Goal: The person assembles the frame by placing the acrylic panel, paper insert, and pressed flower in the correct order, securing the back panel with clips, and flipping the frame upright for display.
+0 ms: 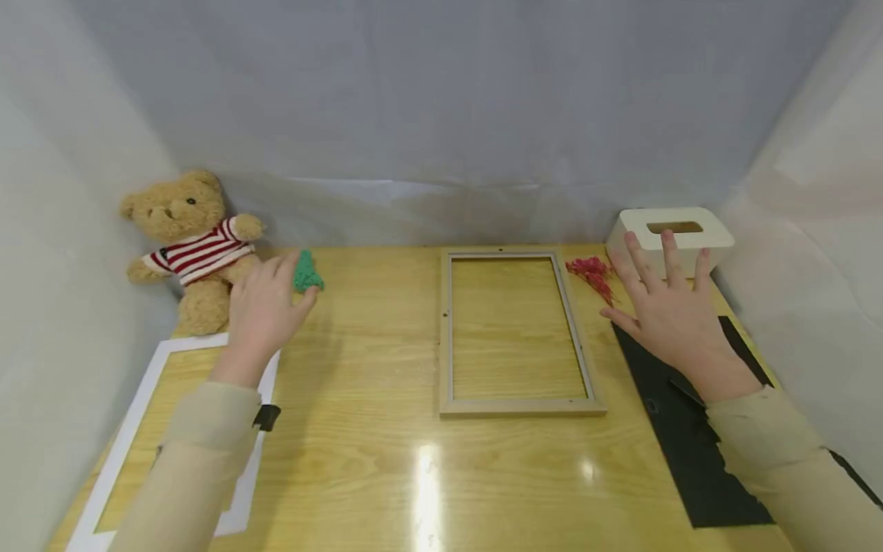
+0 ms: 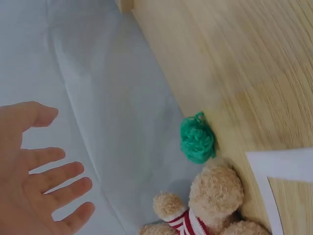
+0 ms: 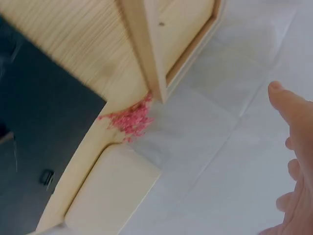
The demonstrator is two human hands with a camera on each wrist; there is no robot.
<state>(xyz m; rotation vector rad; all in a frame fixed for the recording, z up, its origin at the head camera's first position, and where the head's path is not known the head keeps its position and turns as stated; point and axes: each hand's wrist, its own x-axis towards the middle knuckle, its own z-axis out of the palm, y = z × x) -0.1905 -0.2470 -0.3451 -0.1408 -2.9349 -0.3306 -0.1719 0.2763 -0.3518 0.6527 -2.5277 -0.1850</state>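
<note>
Frame [image 1: 522,408] lies flat on the table [image 1: 372,368], right of the middle, its far bar near the grey sheet [image 1: 455,138] behind; through its opening only bare wood shows. Board [image 1: 690,475], black and flat, lies to the right of it, partly covered by the right sleeve. Mat [image 1: 138,410], a white border with wood showing through its cut-out, lies at the left under the left forearm. Behind it sits the bear [image 1: 193,245], tilted, in a red-and-white striped top. The white box [image 1: 719,232] stands at the back right; its oval slot faces up, and what lies inside cannot be made out. The right hand [image 1: 669,314] hovers over the board's far end, in front of the box, fingers straight and fanned wide, thumb well out, gripping nothing. The left hand [image 1: 265,307] hangs near the bear and beyond the mat, thumb apart from loosely bent fingers, with small gaps between them in the wrist view; it too holds nothing. Pink flowers [image 1: 592,272] lie between frame and box. Smallest is the green yarn [image 1: 306,272], bunched just beside the bear's foot.
</note>
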